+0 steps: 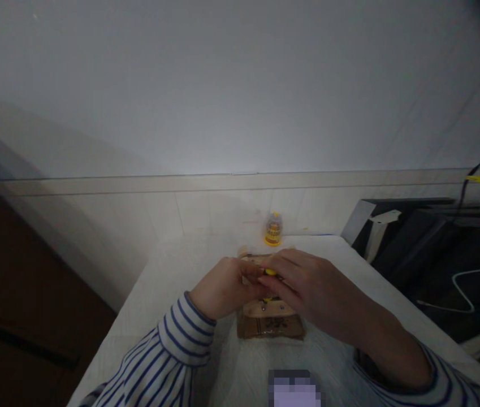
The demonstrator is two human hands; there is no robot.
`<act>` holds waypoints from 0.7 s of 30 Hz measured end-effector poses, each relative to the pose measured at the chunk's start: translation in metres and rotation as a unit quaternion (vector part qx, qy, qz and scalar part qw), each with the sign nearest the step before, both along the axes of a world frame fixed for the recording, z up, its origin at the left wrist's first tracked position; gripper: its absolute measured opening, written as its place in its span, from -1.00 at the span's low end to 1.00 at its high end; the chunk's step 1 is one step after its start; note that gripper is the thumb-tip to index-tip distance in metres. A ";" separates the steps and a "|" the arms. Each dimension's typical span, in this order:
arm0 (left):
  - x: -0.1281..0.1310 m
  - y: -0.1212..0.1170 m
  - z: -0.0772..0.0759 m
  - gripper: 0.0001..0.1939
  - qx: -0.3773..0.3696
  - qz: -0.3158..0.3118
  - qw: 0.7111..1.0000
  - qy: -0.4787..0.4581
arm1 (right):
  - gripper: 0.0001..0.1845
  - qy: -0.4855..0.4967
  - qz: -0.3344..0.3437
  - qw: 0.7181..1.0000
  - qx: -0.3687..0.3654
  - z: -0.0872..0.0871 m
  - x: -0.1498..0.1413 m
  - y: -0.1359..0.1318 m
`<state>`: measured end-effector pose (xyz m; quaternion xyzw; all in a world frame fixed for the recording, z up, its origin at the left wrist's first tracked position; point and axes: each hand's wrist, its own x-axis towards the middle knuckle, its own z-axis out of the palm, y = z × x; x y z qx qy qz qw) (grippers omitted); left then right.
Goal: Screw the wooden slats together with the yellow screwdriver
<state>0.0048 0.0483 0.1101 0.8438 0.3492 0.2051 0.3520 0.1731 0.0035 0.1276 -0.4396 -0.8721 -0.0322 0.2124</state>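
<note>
My right hand (310,280) is closed, with thumb and fingers pinching a small yellow piece (271,272) whose kind I cannot make out. From the left, my left hand (225,287) meets it, its fingertips pressed together close to the yellow piece; what they grip is hidden. Both hands are over a light wooden board (252,310) with small metal dots along its near edge. Part of another yellow thing shows below the fingers. Under the board lies a flat brown packet (271,328) with dark printing.
A small clear bottle (272,230) with yellow cap and label stands at the table's back, near the wall. The white-covered table (172,265) reaches to that wall. At right are dark panels (418,243) and a white cable (455,282). A pixelated object (294,390) sits at the front.
</note>
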 end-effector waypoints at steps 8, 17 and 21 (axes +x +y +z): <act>0.000 0.001 -0.003 -0.82 0.008 0.006 1.000 0.003 | -0.81 0.008 -0.001 1.000 -0.004 -0.001 0.001 0.000; -0.001 0.003 -0.006 -0.83 0.012 0.016 1.000 0.000 | -0.67 0.056 0.021 0.998 -0.029 -0.001 0.005 0.000; 0.000 0.002 -0.004 -0.85 0.009 0.017 1.000 -0.007 | -0.70 0.053 0.035 0.997 -0.043 0.000 0.006 0.000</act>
